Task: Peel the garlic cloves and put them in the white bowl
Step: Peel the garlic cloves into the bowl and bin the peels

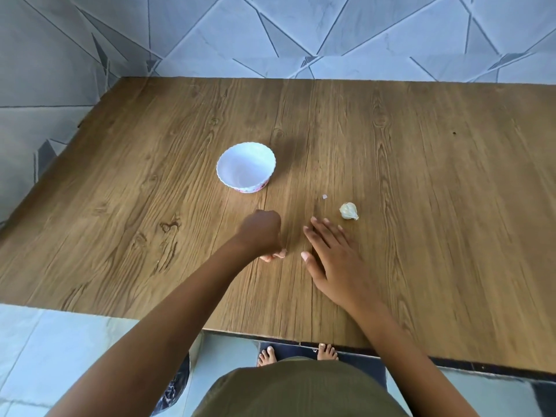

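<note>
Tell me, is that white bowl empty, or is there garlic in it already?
Empty. The white bowl stands upright and its inside shows only bare white; the garlic lies outside it on the table.

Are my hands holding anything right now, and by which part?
Right hand is open, holding nothing. Left hand is curled and blurred; whether it grips anything cannot be told.

Nothing legible — the print [261,186] on the white bowl [240,164] is blurred.

Unpeeled garlic bulb [349,211] lies right of the upright white bowl [245,168].
</note>
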Demonstrator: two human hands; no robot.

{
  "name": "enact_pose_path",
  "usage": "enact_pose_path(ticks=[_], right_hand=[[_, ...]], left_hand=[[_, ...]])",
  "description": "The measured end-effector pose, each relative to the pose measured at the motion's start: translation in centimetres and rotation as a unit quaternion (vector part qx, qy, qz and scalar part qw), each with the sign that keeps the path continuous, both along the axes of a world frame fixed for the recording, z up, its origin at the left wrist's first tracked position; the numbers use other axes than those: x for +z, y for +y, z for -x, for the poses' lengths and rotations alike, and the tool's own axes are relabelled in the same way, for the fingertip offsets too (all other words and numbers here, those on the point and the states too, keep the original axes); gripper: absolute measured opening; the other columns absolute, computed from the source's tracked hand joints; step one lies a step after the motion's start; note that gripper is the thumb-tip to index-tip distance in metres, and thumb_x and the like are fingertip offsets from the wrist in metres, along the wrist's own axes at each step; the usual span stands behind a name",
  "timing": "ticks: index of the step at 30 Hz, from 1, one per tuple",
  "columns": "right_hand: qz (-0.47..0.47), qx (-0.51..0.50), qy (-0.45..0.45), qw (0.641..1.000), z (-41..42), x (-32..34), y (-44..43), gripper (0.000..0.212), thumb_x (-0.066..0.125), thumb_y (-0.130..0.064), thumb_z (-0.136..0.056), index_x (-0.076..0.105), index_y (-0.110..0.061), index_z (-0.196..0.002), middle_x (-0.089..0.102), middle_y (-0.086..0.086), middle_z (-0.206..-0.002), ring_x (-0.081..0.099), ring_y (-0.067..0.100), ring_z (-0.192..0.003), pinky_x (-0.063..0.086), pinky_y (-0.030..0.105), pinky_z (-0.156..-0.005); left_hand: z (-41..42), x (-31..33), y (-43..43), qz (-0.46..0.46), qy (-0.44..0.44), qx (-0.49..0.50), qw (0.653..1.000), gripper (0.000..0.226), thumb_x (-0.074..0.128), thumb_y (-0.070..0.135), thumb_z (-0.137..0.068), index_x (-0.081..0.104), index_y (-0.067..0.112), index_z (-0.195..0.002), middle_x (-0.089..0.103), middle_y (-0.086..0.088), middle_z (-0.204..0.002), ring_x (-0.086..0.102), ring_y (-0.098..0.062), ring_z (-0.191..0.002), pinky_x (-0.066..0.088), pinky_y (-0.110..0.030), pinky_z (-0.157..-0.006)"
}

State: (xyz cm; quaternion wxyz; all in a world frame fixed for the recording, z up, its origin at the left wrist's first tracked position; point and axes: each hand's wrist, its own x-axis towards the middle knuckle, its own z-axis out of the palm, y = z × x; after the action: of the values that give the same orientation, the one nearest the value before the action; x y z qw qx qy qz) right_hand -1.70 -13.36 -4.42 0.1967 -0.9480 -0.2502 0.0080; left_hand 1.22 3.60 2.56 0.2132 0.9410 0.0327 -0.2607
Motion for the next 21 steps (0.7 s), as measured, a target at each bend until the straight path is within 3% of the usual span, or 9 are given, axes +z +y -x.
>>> enact_pose_path(ticks=[3,5,8,11,14,16,18,21], right_hand=[[-0.069,0.004,0.02,0.997,0.1,0.3,-0.3,0.046,0.045,-0.032,-0.098,0.04,-0.017,-0.141,0.031,-0.002,-0.151,0.018,0.012,-0.142,0.017,0.031,-0.116],[-0.178,-0.007,0.057,0.982,0.2,0.7,-0.5,0.038,0.055,-0.025,-0.094,0.053,-0.015,-0.131,0.051,-0.001,-0.136,0.042,0.011,-0.13,0.035,0.028,-0.107],[-0.358,-0.051,0.199,0.911,0.5,2.1,0.0,0.024,0.062,-0.02,-0.089,0.065,-0.019,-0.112,0.069,-0.007,-0.102,0.064,0.003,-0.093,0.049,0.018,-0.081],[-0.461,-0.116,0.346,0.809,0.5,3.2,1.1,0.011,0.065,-0.02,-0.086,0.071,-0.018,-0.096,0.073,0.0,-0.086,0.068,0.009,-0.075,0.052,0.018,-0.064],[-0.513,-0.159,0.424,0.729,0.4,3.5,1.7,0.022,0.069,-0.025,-0.08,0.072,-0.007,-0.093,0.074,0.005,-0.084,0.069,0.012,-0.072,0.054,0.019,-0.065],[-0.538,-0.178,0.456,0.686,0.2,3.6,2.1,0.028,0.072,-0.026,-0.072,0.071,-0.004,-0.09,0.073,0.007,-0.081,0.068,0.012,-0.07,0.054,0.018,-0.063],[-0.553,-0.19,0.461,0.668,0.1,3.6,2.1,0.022,0.073,-0.019,-0.07,0.071,-0.004,-0.086,0.072,0.008,-0.078,0.068,0.012,-0.067,0.053,0.017,-0.06],[-0.569,-0.181,0.417,0.685,0.2,3.4,2.1,0.008,0.069,-0.008,-0.079,0.072,-0.005,-0.086,0.073,0.008,-0.077,0.068,0.012,-0.067,0.053,0.017,-0.062]], left_hand=[[1.4,-0.3,1.6,0.179,-0.002,0.057,0.982,0.01,0.074,0.007,-0.079,0.069,-0.001,-0.08,0.07,-0.004,-0.068,0.069,-0.009,-0.062,0.054,-0.018,-0.06],[2.7,-0.8,2.2,0.32,0.006,0.121,0.94,0.007,0.072,0.004,-0.08,0.07,-0.001,-0.083,0.069,-0.003,-0.066,0.066,-0.008,-0.061,0.051,-0.017,-0.061],[4.0,-1.3,2.2,0.428,-0.023,0.186,0.884,0.003,0.07,0.004,-0.081,0.071,0.004,-0.084,0.068,-0.004,-0.067,0.064,-0.01,-0.064,0.051,-0.017,-0.063],[4.4,-1.2,1.9,0.413,-0.106,0.176,0.887,0.008,0.07,0.003,-0.081,0.072,0.01,-0.083,0.07,-0.002,-0.071,0.067,-0.012,-0.069,0.054,-0.02,-0.066],[4.9,-1.3,1.3,0.312,-0.248,0.105,0.911,0.018,0.071,0.0,-0.079,0.072,0.018,-0.08,0.072,0.005,-0.074,0.068,-0.01,-0.072,0.056,-0.026,-0.07],[5.1,-1.4,1.1,0.272,-0.323,0.058,0.904,0.016,0.071,-0.004,-0.077,0.073,0.012,-0.082,0.071,0.003,-0.077,0.067,-0.008,-0.072,0.055,-0.029,-0.068],[5.2,-1.7,1.2,0.284,-0.335,0.046,0.897,0.015,0.071,-0.004,-0.078,0.074,0.008,-0.086,0.071,0.0,-0.081,0.067,-0.008,-0.074,0.055,-0.028,-0.068],[5.5,-1.8,1.2,0.388,-0.224,0.121,0.886,0.016,0.072,0.007,-0.079,0.073,0.009,-0.094,0.074,-0.002,-0.088,0.071,-0.013,-0.084,0.056,-0.026,-0.077]])
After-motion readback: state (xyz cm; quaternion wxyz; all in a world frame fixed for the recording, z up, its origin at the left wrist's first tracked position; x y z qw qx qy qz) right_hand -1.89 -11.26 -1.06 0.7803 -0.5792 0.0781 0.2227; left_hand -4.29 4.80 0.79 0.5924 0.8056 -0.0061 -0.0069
